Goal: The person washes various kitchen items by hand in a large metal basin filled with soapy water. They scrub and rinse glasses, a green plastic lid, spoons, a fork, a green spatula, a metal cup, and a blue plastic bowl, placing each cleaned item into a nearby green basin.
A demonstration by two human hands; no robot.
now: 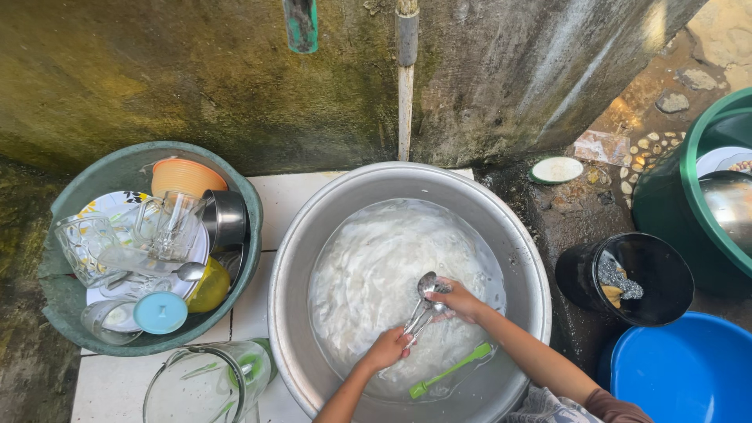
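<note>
A bundle of metal spoons (424,301) stands slanted in the soapy water of a big metal basin (313,235), handles low toward the person, bowls up and away. The left hand (387,349) is clenched around the handles; the right hand (457,300) grasps the bowl end, rubbing it. The spoons look shiny and wet. A green brush (452,370) floats just beside them

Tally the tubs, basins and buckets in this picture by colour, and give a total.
Silver metal basin, where the left hand and right hand hold spoons: 1
Grey-green tub of dishes: 1
Dark green tub: 1
Blue tub: 1
Black bucket: 1
Total: 5
</note>
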